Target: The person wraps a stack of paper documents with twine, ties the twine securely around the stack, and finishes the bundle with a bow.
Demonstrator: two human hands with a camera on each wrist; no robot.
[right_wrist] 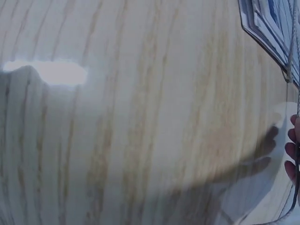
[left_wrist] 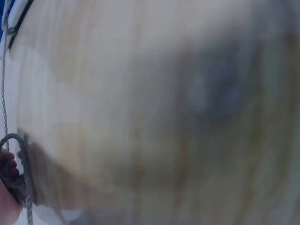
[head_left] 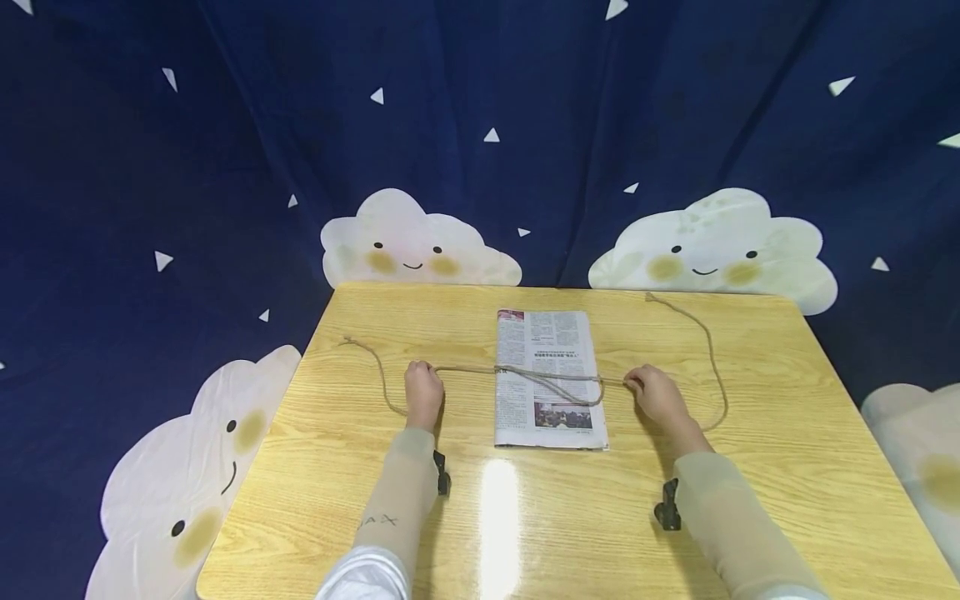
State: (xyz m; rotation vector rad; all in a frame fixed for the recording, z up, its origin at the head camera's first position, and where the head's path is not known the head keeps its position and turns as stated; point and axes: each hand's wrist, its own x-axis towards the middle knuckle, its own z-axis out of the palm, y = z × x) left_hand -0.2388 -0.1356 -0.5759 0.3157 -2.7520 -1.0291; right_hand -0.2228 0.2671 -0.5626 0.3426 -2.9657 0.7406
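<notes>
A folded newspaper [head_left: 551, 342] lies on the table, with a thin tan rope [head_left: 465, 369] running across its middle from side to side. On the paper the rope forms a narrow loop toward the lower right. Left of the paper, my left hand [head_left: 424, 393] grips the rope with curled fingers; the left wrist view shows rope [left_wrist: 28, 183] passing round those fingers. My right hand [head_left: 657, 395] pinches the rope just off the paper's right edge. In the right wrist view the right fingers [right_wrist: 291, 150] appear at the frame's edge, beside the newspaper's corner [right_wrist: 267, 33].
One loose rope end [head_left: 347, 340] trails on the table left of the left hand. The other tail [head_left: 708, 342] curves up toward the back right edge. Behind the wooden table [head_left: 600, 517] hangs a dark blue curtain [head_left: 450, 150] with cloud shapes.
</notes>
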